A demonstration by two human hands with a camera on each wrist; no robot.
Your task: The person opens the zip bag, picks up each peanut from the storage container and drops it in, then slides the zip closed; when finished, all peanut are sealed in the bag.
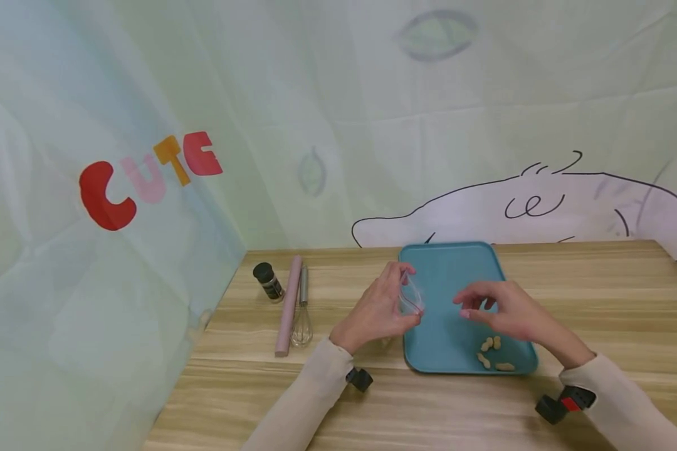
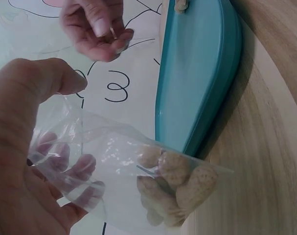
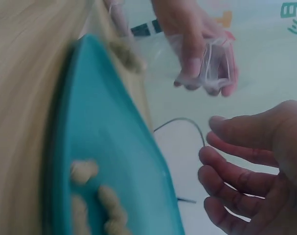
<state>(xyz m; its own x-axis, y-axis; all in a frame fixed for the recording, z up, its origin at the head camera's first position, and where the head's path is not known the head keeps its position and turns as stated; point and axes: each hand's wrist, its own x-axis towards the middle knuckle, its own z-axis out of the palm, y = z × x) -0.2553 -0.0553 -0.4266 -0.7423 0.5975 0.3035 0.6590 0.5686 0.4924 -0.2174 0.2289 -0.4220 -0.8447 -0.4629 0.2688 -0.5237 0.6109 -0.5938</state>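
My left hand (image 1: 378,310) holds a clear zip bag (image 1: 410,299) by its mouth, thumb and fingers spreading it apart above the left side of a blue tray (image 1: 442,266). Several peanuts (image 2: 175,178) lie at the bottom of the bag in the left wrist view. Over the right part of the tray hovers my right hand (image 1: 502,307), its fingers loosely bent and nothing seen between them in the right wrist view. Below it, several peanuts (image 1: 488,344) in their shells rest near the tray's front right corner.
Left of the tray on the wooden table (image 1: 231,388) lie a pink rolling pin (image 1: 289,307) and a whisk (image 1: 302,313). A black-capped seasoning jar (image 1: 268,282) stands beside them. Printed cloth (image 1: 293,125) hangs behind the table and along its left.
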